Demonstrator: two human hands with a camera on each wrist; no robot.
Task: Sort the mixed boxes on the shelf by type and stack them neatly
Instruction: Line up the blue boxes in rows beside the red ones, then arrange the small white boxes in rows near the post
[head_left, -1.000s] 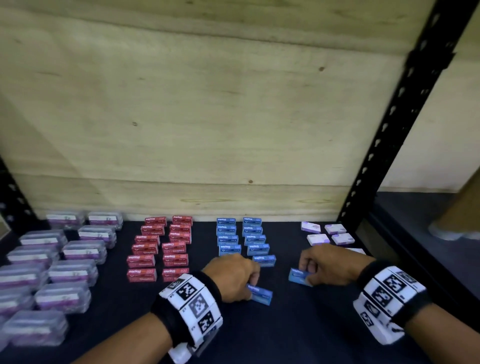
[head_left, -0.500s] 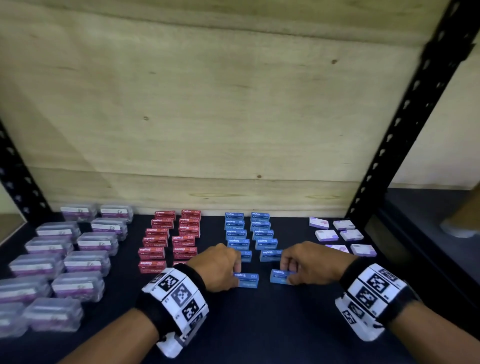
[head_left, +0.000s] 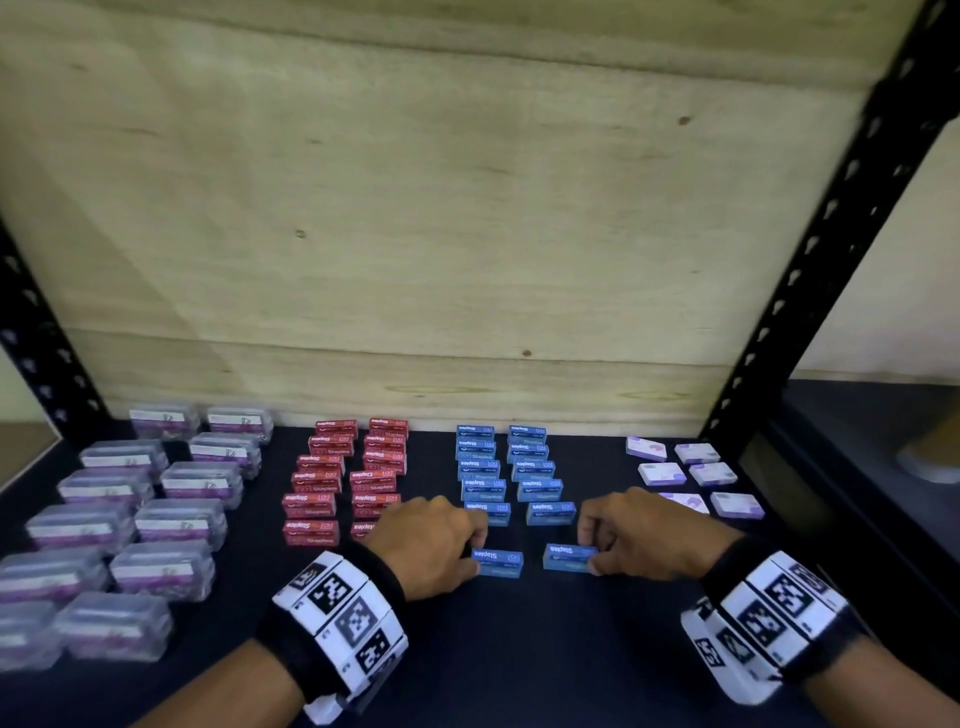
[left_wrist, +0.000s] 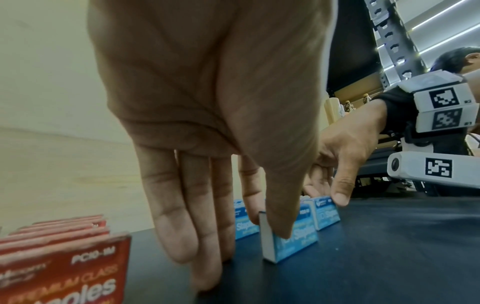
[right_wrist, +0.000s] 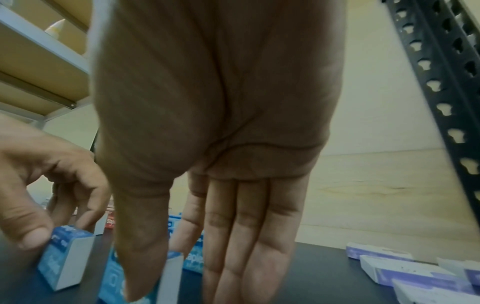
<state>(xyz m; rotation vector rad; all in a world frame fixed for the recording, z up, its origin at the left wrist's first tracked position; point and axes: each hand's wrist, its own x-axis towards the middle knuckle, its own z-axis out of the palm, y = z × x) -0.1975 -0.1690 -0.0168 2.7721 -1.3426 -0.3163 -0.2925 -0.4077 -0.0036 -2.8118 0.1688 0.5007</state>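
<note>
Two columns of blue staples boxes (head_left: 506, 467) stand mid-shelf. My left hand (head_left: 475, 552) pinches a blue box (head_left: 497, 562) at its left end, standing on the shelf in front of the left column. The left wrist view shows thumb and forefinger on that box (left_wrist: 288, 240). My right hand (head_left: 589, 552) pinches a second blue box (head_left: 566, 557) at its right end, in front of the right column; in the right wrist view this box (right_wrist: 111, 275) sits under the thumb. Both boxes rest on the dark shelf surface (head_left: 519, 649), a small gap apart.
Red staples boxes (head_left: 343, 478) stand in two columns left of the blue ones. Several clear plastic cases (head_left: 130, 514) fill the far left. White-and-purple flat boxes (head_left: 696, 478) lie at the right. A plywood back wall (head_left: 415, 234) and a black perforated post (head_left: 810, 249) bound the shelf.
Both hands slid their blue boxes into line at the front of the blue columns. The left box turned from tilted to square, and the right box moved left.
</note>
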